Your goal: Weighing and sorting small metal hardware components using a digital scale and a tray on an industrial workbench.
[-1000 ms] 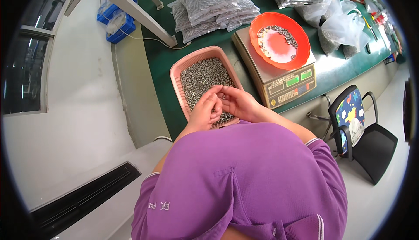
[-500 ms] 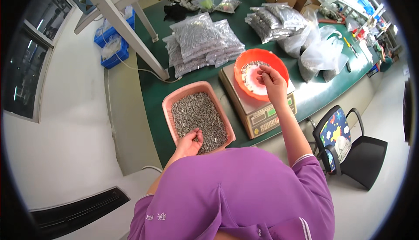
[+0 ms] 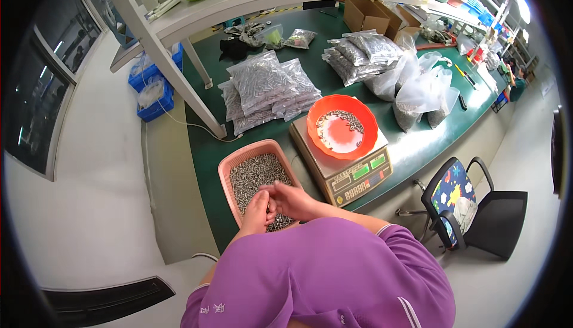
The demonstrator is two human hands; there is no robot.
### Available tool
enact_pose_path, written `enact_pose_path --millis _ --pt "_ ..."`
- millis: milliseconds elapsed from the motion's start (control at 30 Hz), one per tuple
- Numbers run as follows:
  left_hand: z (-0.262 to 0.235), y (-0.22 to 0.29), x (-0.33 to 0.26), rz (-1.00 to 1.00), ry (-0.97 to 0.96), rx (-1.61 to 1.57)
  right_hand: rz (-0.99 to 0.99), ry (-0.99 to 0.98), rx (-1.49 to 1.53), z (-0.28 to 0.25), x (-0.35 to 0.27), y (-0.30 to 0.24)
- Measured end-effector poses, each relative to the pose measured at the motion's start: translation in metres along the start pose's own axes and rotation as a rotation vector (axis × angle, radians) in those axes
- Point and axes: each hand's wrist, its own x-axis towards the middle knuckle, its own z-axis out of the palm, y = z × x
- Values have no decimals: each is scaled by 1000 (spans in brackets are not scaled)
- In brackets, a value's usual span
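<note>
Pink tray (image 3: 227, 171): holds grey metal pieces (image 3: 253, 176), at the bench's near edge.
Hands: left hand (image 3: 256, 213) and right hand (image 3: 293, 199) cupped together over the pieces; whether they grip any, cannot tell.
Risk: pieces may spill over the rim if scooped carelessly.
Orange bowl (image 3: 342, 126): a few pieces, on the scale (image 3: 349, 170).

head-worn fisheye, steeply downward, near workbench (image 3: 418, 149)

hands (image 3: 277, 204) hiding parts, grip unclear
</note>
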Motion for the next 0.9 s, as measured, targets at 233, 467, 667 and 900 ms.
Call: enact_pose_path --millis 233,467,667,900 --pt "8 -5 -8 28 36 118 59 5 79 -8 0 9" --pt "14 -7 -16 37 -7 -73 52 143 182 -4 -11 8" --pt "29 -3 -11 -21 -33 -122 3 15 209 -9 -23 -12" --pt "45 -3 -14 -9 -55 -117 46 87 282 -11 -28 -20"
